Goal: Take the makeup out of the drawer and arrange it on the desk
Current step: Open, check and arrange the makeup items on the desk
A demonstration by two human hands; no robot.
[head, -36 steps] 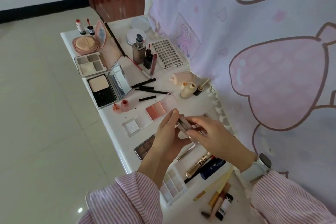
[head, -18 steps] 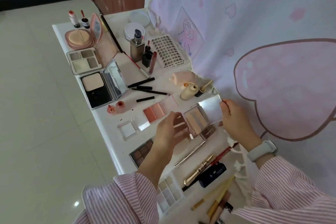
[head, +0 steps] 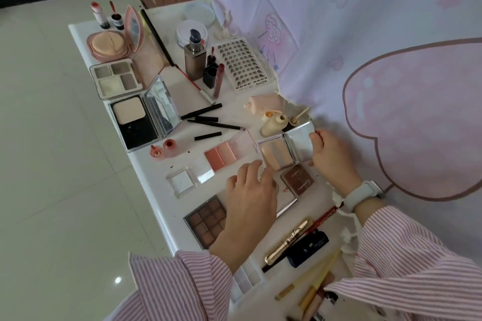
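My right hand [head: 330, 156] pinches the mirrored lid of the small concealer palette [head: 276, 155], thumb and fingers at the lid's far edge, holding it propped open near the wall-side edge of the desk [head: 146, 164]. My left hand [head: 250, 190] hovers flat and loose just in front of the palette's near edge, fingers straight, holding nothing; the fingertips lie over a clear case that I cannot make out well beneath them. A brown compact [head: 298, 180] sits just beside the palette on the near side, touching or almost touching it.

Further out, the blush palette [head: 224, 155] lies to the left with its clear lid thrown back, then a small white highlighter pan [head: 182, 181] toward the desk's outer edge, and a brown eyeshadow palette [head: 206, 219] close to that edge. The beige bottle [head: 272, 125] stands open just behind the mirrored lid.

My worry is that hinge. If I let the lid go carelessly it may tip back against the open bottle and knock it over, spilling onto the desk. The palette is also crowded in: sliding it could shove the brown compact or ride up on the blush lid. And my left sleeve hangs over the eyeshadow palette, which could be dragged off the outer edge if I pull back fast.
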